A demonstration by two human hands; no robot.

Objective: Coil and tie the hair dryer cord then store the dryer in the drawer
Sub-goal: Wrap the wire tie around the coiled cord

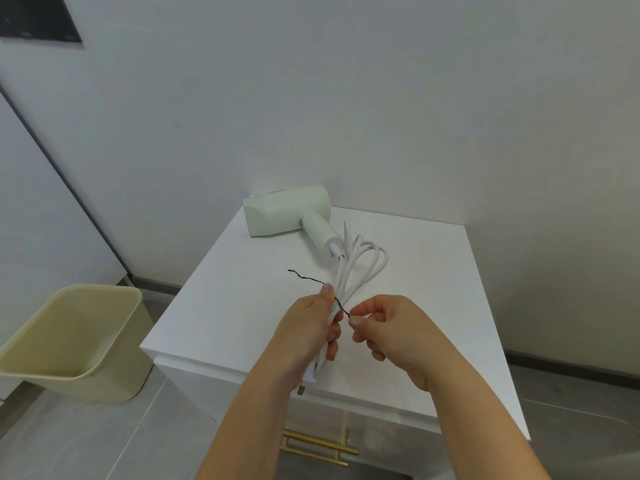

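Note:
A pale green hair dryer lies on its side at the back of the white cabinet top. Its white cord is gathered into long loops that run toward me. My left hand grips the bundled loops near their lower end, and the plug sticks out below that hand. A thin black twist tie crosses the bundle just above my left thumb. My right hand pinches the tie's right end beside the cord.
A beige waste bin stands on the grey floor to the left of the cabinet. Below the cabinet top is a drawer front with a gold bar handle. A white wall rises right behind the dryer.

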